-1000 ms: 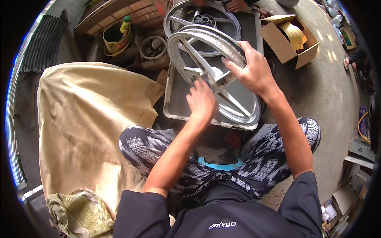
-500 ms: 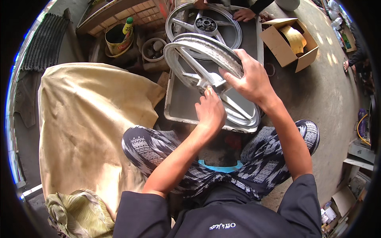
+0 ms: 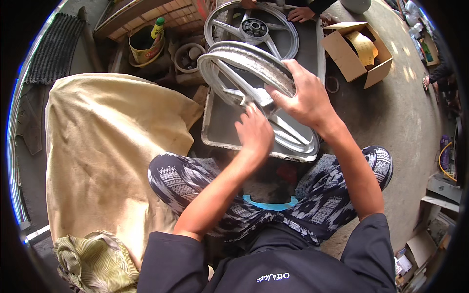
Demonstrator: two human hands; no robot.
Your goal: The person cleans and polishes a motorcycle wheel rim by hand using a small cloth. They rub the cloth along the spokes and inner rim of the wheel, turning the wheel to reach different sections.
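Note:
A silver spoked motorcycle wheel rim (image 3: 264,97) stands tilted over a shallow tray (image 3: 205,126) in front of me. My right hand (image 3: 309,100) is closed round the upper right of its rim, thumb on the near side and most fingers behind. Next to the hub, my left hand (image 3: 255,131) has its fingers bent together against the spokes. Whatever may be between those fingertips is hidden. Farther back a second spoked wheel rim (image 3: 255,28) lies over the tray, with another person's hand (image 3: 301,14) at its right.
An open cardboard box (image 3: 342,56) holding a yellow roll (image 3: 362,49) stands to the right. At back left are a bucket (image 3: 145,52) with a green-capped bottle (image 3: 158,28) and a round tub (image 3: 179,62). A tan cloth (image 3: 112,141) covers something at my left.
My left hand has shifted slightly left and down along the hub area. The near wheel rim has moved a little left with my right hand still gripping it.

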